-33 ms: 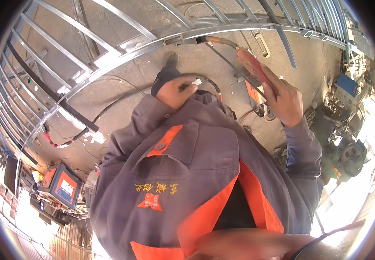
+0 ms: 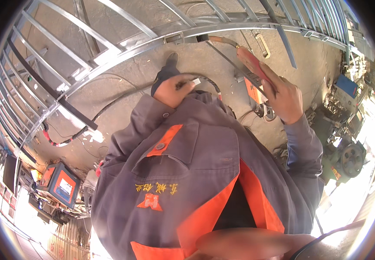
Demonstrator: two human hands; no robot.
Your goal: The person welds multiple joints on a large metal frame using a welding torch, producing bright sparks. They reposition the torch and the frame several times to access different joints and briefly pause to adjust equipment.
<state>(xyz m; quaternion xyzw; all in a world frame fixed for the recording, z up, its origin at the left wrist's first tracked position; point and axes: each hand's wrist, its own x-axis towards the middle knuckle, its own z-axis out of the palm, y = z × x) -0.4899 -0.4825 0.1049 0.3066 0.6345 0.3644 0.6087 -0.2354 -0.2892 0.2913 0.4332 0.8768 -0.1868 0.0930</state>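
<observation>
My right hand (image 2: pixel 284 97) is wrapped around the red handle of a welding torch (image 2: pixel 251 63). Its bent neck reaches left, and the dark nozzle (image 2: pixel 202 38) ends at the near rail of a silvery metal frame (image 2: pixel 144 44). Whether nozzle and rail touch, I cannot tell. Close to my body, my left hand (image 2: pixel 173 91) is closed with a small white piece (image 2: pixel 196 81) pinched at its fingertips. What kind of piece it is does not show. The frame's parallel bars curve across the far side.
A dark flat bar (image 2: pixel 77 113) juts toward me from the frame at left, another (image 2: pixel 286 45) at right. A black cable (image 2: pixel 114 103) crosses the floor. A yellow clamp-like handle (image 2: pixel 263 46) lies beyond the torch. An orange-and-black machine (image 2: pixel 62 186) stands left; a blue-topped box (image 2: pixel 346 86) and machinery stand right.
Hardly anything differs. My left hand and the torch's nozzle have shifted very slightly; both hands keep their hold.
</observation>
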